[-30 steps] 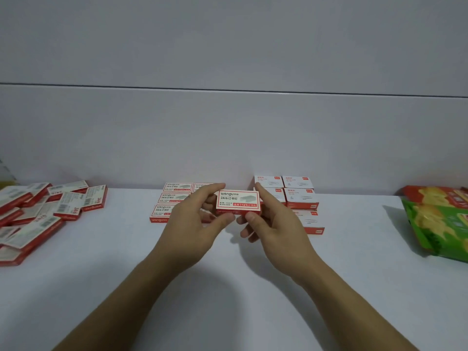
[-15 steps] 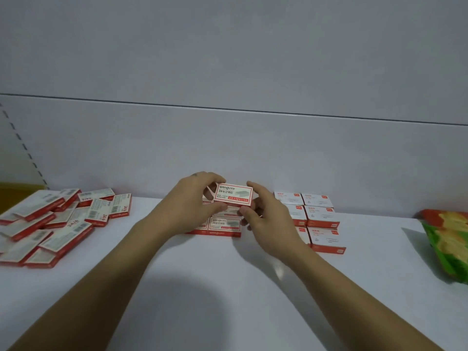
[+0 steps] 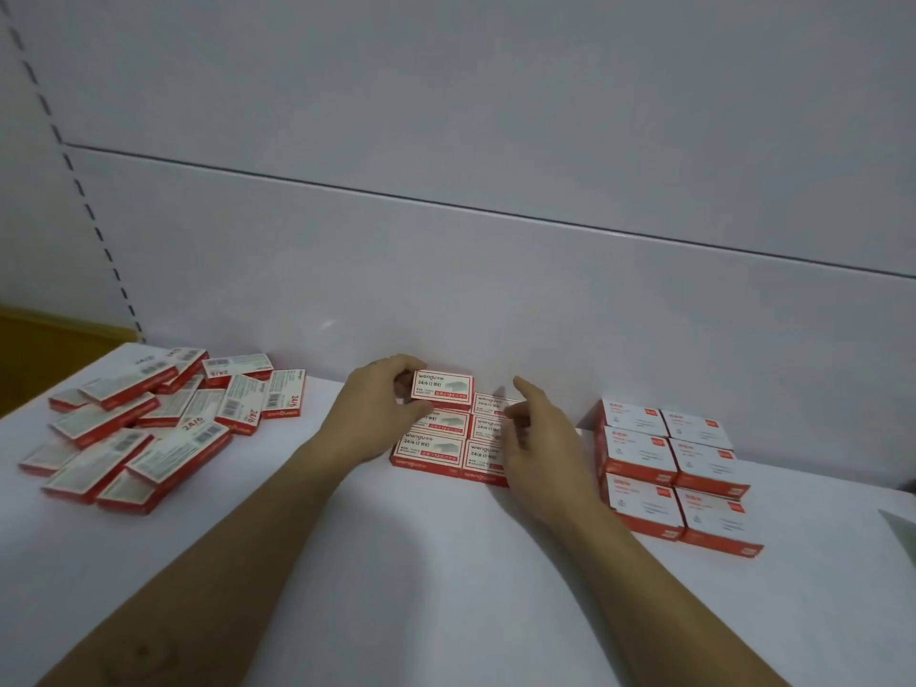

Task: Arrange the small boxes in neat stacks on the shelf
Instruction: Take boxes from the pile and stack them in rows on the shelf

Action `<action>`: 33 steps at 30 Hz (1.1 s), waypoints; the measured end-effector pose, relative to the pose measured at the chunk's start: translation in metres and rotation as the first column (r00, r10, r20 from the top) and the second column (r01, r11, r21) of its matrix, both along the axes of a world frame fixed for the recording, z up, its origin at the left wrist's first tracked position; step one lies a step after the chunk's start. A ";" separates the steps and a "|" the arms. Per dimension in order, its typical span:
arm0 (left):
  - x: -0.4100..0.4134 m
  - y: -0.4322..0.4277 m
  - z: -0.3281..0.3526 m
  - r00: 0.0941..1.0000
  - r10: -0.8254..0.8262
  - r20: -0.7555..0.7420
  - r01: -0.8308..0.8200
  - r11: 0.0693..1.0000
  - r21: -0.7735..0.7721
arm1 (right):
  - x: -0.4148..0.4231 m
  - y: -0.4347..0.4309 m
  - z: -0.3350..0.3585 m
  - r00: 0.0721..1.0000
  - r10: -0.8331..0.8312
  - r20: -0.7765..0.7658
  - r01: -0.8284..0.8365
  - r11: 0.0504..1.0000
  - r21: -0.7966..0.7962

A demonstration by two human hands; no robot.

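One staple box (image 3: 441,391) over the stack (image 3: 430,447)
The left hand (image 3: 376,414) pinches it; the right hand (image 3: 545,448), loose and empty at its 4 o'clock, hides the stack's right edge.

A: What's legible on the raised box (image 3: 441,391) in the left hand (image 3: 376,414)?

B: Top face: "wengu" in red, "24/6" under it, then Chinese chars, prob. 订书钉. Small print below is too tiny.

A: Flat boxes (image 3: 430,446) beneath it?

B: Same layout, "wengu" + "24/6" on the lids. "wengu" again in white on the red front edge.

A: Loose pile (image 3: 148,438), far left?

B: Barcodes, digits unreadable. "24/6" in red on a few — clearest on the end box (image 3: 285,400).

A: Right-hand stacks (image 3: 639,453)?

B: Red tag per lid w/ white marks, grey lines — can't read any.
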State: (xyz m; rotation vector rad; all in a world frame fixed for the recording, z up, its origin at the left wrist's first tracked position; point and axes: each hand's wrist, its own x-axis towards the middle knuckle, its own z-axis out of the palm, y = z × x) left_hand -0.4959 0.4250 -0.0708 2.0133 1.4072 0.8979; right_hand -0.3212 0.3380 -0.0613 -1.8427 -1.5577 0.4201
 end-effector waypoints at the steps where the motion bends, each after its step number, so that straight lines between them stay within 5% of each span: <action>1: 0.001 0.000 -0.001 1.000 0.003 0.003 -0.003 1.000 0.006 | 0.000 0.001 -0.003 1.000 -0.009 0.018 0.008 1.000 0.019; 13: 0.012 0.002 -0.014 0.986 0.113 -0.124 -0.102 0.991 0.088 | 0.002 -0.002 -0.015 0.993 0.027 0.118 -0.028 1.000 0.002; 23: 0.007 -0.004 -0.009 0.991 0.050 -0.122 -0.046 0.998 0.035 | 0.002 -0.002 -0.012 0.985 0.027 0.169 -0.027 1.000 -0.005; 33: -0.007 -0.032 0.026 0.894 0.073 -0.442 0.039 0.970 0.240 | -0.006 0.000 0.011 0.940 0.059 0.336 -0.093 0.992 0.087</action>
